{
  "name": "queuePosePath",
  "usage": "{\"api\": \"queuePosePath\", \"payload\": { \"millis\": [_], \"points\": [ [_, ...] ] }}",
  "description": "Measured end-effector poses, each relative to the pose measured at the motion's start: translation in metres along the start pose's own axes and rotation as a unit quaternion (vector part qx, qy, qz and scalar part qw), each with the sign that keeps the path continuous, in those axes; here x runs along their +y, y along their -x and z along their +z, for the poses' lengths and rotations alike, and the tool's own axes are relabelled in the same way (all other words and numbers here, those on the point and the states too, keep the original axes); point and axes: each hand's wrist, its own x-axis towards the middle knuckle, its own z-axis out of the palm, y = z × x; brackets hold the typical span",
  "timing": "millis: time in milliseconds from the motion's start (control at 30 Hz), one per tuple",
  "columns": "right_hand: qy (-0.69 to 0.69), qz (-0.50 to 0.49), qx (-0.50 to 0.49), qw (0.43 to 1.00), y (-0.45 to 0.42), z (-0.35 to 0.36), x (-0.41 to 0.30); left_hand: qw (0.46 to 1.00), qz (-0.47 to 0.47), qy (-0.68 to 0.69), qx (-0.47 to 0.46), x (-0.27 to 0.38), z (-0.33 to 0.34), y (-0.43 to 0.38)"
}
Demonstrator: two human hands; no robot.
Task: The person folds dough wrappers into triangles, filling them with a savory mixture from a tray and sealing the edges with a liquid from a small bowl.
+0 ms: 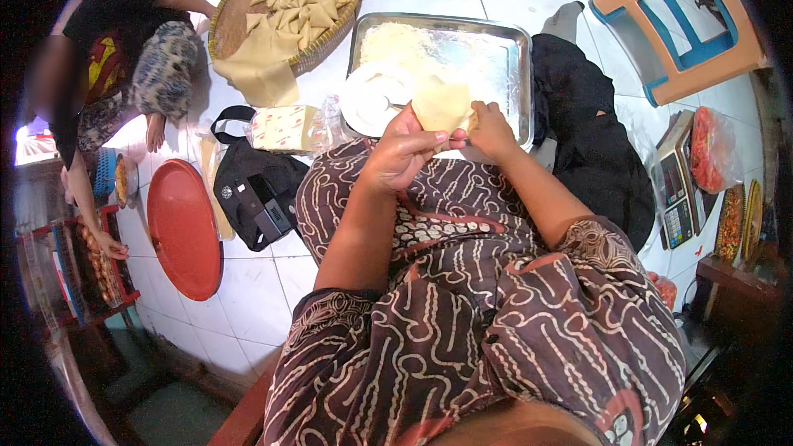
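Above my lap, my left hand holds up a pale, thin dough wrapper, folded into a pocket-like shape. The fingers of my right hand pinch its right edge; what lies inside the fold is hidden. Just beyond, a white bowl with a spoon rests in the left front of a rectangular metal tray. Fine pale shreds, seemingly grated cheese, are heaped at the tray's far left. Folded triangular pastries are piled in a woven bamboo basket, with flat wrapper sheets draped over its near rim.
A printed-paper-wrapped block, a black bag and a red oval tray lie left. Another person sits at far left. Black-clothed legs extend beside the tray. Rightward are a plastic stool, digital scale and red-filled bag.
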Motion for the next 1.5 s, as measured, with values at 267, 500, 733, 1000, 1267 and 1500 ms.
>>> {"api": "queuePosePath", "payload": {
  "millis": [267,500,733,1000,1267,1500],
  "points": [
    [-0.381,0.136,-0.002,0.915,-0.049,0.004,0.021,0.997,0.034,-0.007,0.070,0.018,0.001,-0.043],
    [-0.267,0.149,0.057,0.950,-0.119,-0.026,0.055,0.994,0.077,-0.038,0.061,0.023,0.004,-0.092],
    [0.157,-0.128,0.023,0.979,-0.118,-0.017,0.016,0.991,0.087,-0.073,0.069,0.018,-0.017,-0.090],
    [-0.197,0.031,-0.029,0.979,-0.072,-0.007,0.030,0.985,0.095,-0.126,0.062,0.001,-0.025,-0.106],
    [-0.472,0.105,-0.029,0.875,-0.066,-0.109,-0.025,0.905,0.101,-0.398,0.114,-0.021,-0.042,-0.113],
    [-0.096,-0.317,0.079,0.940,-0.048,-0.115,-0.077,0.905,0.079,-0.402,0.113,-0.025,-0.037,-0.112]
  ]
}}
